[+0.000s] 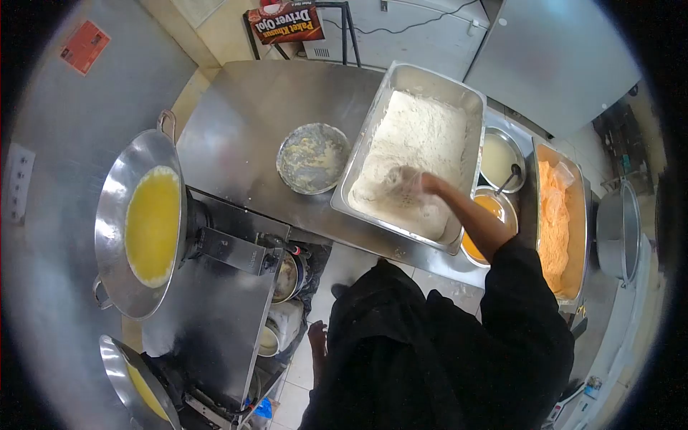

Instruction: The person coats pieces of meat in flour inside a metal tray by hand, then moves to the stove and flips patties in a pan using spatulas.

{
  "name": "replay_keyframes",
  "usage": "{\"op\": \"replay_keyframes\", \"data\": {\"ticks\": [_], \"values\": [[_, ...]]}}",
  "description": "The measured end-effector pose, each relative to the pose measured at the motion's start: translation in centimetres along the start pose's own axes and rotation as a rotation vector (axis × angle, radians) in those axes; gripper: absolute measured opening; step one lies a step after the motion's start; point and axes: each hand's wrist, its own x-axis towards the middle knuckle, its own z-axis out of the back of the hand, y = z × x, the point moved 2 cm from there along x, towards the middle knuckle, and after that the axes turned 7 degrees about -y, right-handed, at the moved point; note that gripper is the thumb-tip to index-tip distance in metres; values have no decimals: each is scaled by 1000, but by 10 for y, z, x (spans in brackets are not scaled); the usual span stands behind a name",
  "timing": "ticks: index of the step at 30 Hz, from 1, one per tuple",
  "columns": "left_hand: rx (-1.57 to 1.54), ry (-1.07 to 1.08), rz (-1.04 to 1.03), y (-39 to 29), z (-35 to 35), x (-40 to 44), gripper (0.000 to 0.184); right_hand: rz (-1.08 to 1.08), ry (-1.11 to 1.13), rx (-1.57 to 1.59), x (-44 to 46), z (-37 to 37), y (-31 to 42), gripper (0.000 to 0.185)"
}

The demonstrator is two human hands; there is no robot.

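Observation:
A deep metal tray (469, 107) of white flour (423, 129) stands on the steel table. My right hand (408, 183) is down in the flour, coated white and blurred, so its fingers cannot be made out. Left of the tray sits a round metal bowl (313, 158) smeared with pale residue. To the right are a bowl of pale liquid (498, 159) with a ladle (514, 172) and, beneath my forearm, a bowl of orange-yellow liquid (490, 206). My left hand (317, 335) hangs low beside my body, away from the table, its fingers partly curled and small in view.
A large wok of yellow oil (153, 226) stands at left on a stove, with a second wok (143, 387) below it. An orange-filled tray (553, 236) and a metal pot (618, 233) are at right. A red box (285, 23) sits behind the steel table (244, 129).

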Motion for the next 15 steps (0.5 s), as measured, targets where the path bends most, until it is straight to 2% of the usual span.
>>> {"op": "replay_keyframes", "data": {"ticks": [1,2,3,4,5,6,7,8,9,11,13,14,15], "values": [[-147,-86,221,-16,3,-4,13,-32,80,152,-8,11,-6,31],[-214,-120,327,-17,6,-6,12,-75,159,300,-17,23,-13,35],[-283,-162,431,-19,9,-9,12,-227,224,434,-19,21,-48,39],[-168,-287,165,-16,7,-12,11,-233,216,438,-23,15,-87,39],[-56,-410,-99,-19,6,-14,11,-159,300,157,-26,5,-129,40],[97,39,182,-32,21,-9,18,-125,237,-83,-48,12,-72,42],[93,44,177,-30,20,-11,18,-108,179,-323,-71,23,0,44],[93,43,155,-26,15,-17,18,46,-215,-409,-68,-35,-84,27],[66,10,133,-24,13,-18,18,-159,-138,-482,-72,-37,-30,28],[-8,-77,103,-19,8,-18,18,-373,-63,-551,-64,-36,23,28],[-115,-140,136,-10,5,-19,18,125,276,-890,-38,-62,-8,30],[-237,-159,238,-7,6,-17,18,119,261,-892,-32,-59,-14,30],[-380,-185,368,-1,7,-13,19,92,196,-741,-27,-52,-20,31]]}}
